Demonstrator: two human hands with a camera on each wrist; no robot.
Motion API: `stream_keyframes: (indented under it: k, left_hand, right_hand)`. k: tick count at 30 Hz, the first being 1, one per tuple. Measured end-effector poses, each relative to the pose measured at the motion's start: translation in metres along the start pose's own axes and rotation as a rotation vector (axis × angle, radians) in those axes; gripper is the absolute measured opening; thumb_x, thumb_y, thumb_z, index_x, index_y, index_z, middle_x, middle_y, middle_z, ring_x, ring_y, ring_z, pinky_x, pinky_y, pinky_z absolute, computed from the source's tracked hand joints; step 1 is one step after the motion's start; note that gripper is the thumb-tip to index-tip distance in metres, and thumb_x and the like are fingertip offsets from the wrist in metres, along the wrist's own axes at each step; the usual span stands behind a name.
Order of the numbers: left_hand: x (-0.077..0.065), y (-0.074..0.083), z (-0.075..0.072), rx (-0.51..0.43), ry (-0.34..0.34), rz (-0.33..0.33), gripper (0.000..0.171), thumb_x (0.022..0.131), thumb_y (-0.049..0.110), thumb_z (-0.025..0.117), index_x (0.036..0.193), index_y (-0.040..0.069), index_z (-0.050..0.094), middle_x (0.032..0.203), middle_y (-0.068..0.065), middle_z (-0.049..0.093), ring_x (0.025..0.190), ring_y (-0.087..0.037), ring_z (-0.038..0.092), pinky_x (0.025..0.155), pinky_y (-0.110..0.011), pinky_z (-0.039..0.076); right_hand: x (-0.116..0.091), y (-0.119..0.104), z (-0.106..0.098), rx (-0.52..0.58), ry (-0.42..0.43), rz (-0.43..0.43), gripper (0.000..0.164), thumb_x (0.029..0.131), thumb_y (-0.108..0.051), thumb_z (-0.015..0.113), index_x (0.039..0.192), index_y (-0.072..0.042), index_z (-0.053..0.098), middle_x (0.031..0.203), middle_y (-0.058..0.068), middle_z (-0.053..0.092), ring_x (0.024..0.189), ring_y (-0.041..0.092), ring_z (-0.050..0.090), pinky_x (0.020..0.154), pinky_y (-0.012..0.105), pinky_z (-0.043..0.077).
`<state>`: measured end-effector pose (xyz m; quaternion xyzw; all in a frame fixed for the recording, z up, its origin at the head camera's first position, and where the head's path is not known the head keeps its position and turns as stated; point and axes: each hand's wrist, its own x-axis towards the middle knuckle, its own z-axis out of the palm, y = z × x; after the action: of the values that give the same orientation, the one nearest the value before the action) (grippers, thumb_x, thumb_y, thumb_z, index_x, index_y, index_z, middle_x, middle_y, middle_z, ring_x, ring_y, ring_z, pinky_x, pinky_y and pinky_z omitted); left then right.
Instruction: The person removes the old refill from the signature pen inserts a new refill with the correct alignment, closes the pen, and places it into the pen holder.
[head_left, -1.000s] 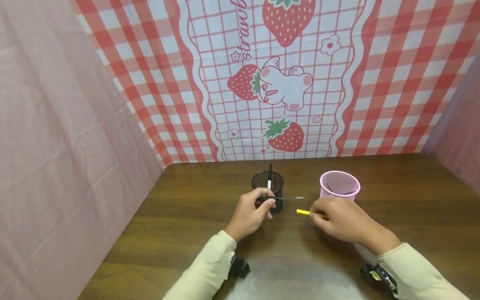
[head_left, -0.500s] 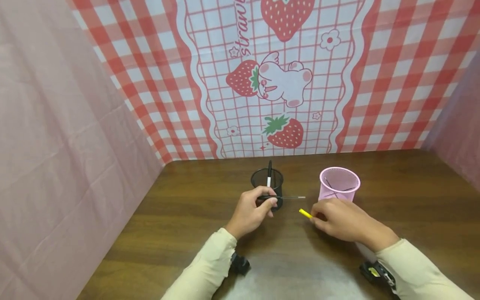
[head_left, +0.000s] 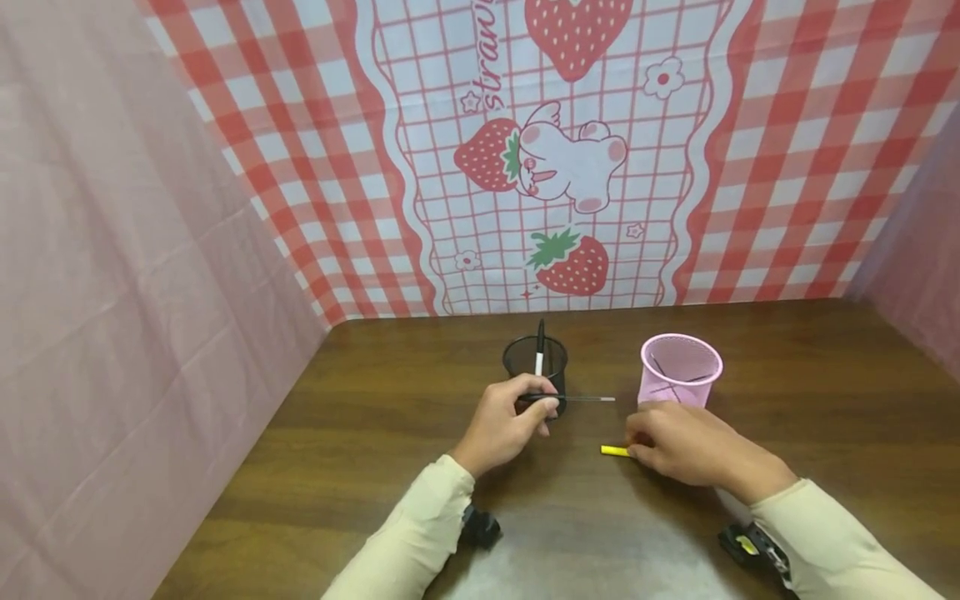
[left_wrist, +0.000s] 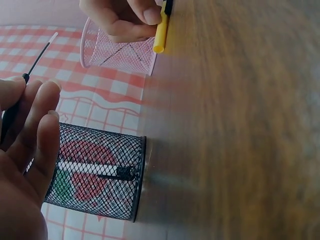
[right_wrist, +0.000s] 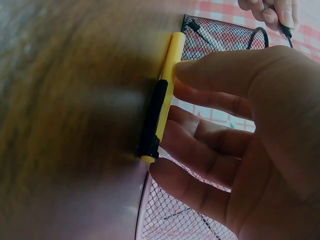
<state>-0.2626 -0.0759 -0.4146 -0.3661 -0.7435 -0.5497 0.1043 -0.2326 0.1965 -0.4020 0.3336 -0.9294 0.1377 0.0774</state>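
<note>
My left hand (head_left: 510,421) pinches a black pen front section with a thin refill (head_left: 588,399) that sticks out to the right and ends in a pale tip. It stays off the table, in front of the black mesh cup (left_wrist: 95,192). With thumb and fingers, my right hand (head_left: 693,443) holds a yellow pen barrel (head_left: 615,451) with a black clip (right_wrist: 156,107). The barrel lies low, at or just above the tabletop; whether it touches cannot be told. Part of it is hidden by the right hand in the head view.
A black-and-white pen (head_left: 539,354) stands in the black cup. Just behind the right hand is a pink mesh cup (head_left: 651,390), where thin dark sticks show. A checked strawberry cloth (head_left: 570,167) hangs behind the brown table (head_left: 360,433).
The yellow barrel has come down and slightly nearer in my right hand, after tilting and then levelling. My left hand with the refill has hardly moved.
</note>
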Motion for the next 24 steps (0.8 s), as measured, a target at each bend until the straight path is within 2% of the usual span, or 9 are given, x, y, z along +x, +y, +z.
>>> stream_keyframes:
  k: [11,17,24]
  left_hand:
    - [0.0019,0.0002,0.0021,-0.018,-0.022,0.005,0.006,0.097,0.004,0.066,0.102,0.001,0.066,0.083,-0.007,0.069,0.059,-0.011,0.065,0.056,-0.029,0.057]
    - [0.0041,0.002,0.0022,-0.015,-0.027,0.007,0.006,0.096,0.004,0.067,0.102,0.001,0.066,0.083,-0.007,0.07,0.059,-0.011,0.065,0.056,-0.027,0.057]
    - [0.0014,0.0017,0.0014,-0.006,-0.032,0.016,0.007,0.097,0.006,0.067,0.102,0.002,0.066,0.083,-0.006,0.07,0.059,-0.01,0.065,0.056,-0.029,0.057]
  right_hand:
    - [-0.0003,0.0022,0.0005,-0.004,0.02,0.012,0.02,0.082,-0.022,0.081,0.078,-0.031,0.063,0.077,-0.019,0.051,0.067,-0.001,0.047,0.056,0.026,0.044]
    - [0.0023,0.0029,-0.0008,-0.02,0.078,-0.012,0.018,0.083,-0.022,0.08,0.08,-0.029,0.064,0.077,-0.021,0.055,0.067,-0.001,0.05,0.058,0.03,0.047]
    - [0.0048,-0.001,0.0008,-0.008,0.149,-0.041,0.016,0.083,-0.018,0.079,0.08,-0.027,0.066,0.075,-0.024,0.055,0.066,-0.003,0.051,0.059,0.029,0.048]
